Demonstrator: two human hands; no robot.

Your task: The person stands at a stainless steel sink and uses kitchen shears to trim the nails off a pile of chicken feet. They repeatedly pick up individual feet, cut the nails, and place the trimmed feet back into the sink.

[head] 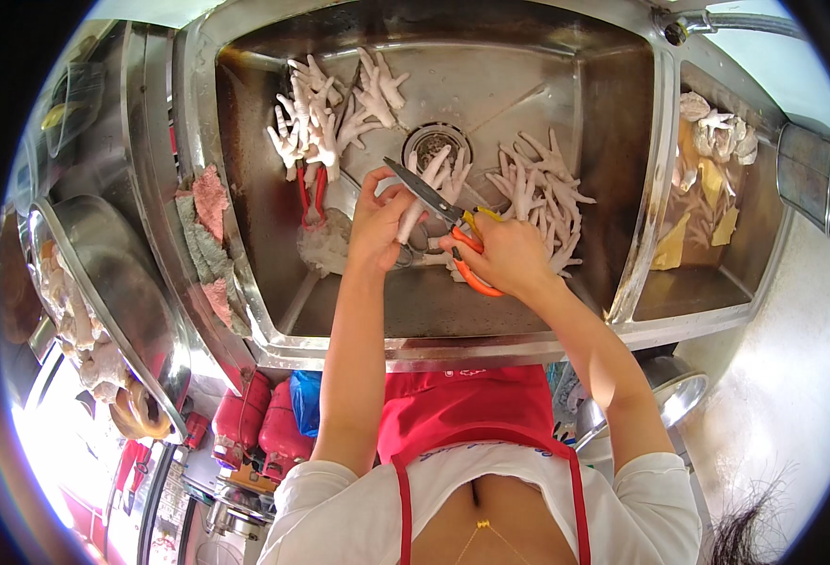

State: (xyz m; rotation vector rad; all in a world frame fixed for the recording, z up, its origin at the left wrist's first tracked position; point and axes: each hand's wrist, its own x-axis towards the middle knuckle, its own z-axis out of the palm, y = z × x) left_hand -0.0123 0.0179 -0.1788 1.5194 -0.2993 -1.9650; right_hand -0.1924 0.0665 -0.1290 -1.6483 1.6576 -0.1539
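In the large steel sink, my left hand grips a pale chicken foot with its toes pointing away from me. My right hand holds scissors by their orange and yellow handles. Their dark blades lie across the foot, close to my left fingers; whether the blades are parted is hard to tell. Right of my right hand is a pile of chicken feet. A second pile of chicken feet rests at the left, partly over a red-handled tool.
A drain lies behind the foot. Clear plastic sits at the sink's left. The smaller right basin holds water, ginger-like slices and chicken feet. Pink and grey cloths drape the left rim beside a large metal bowl of meat.
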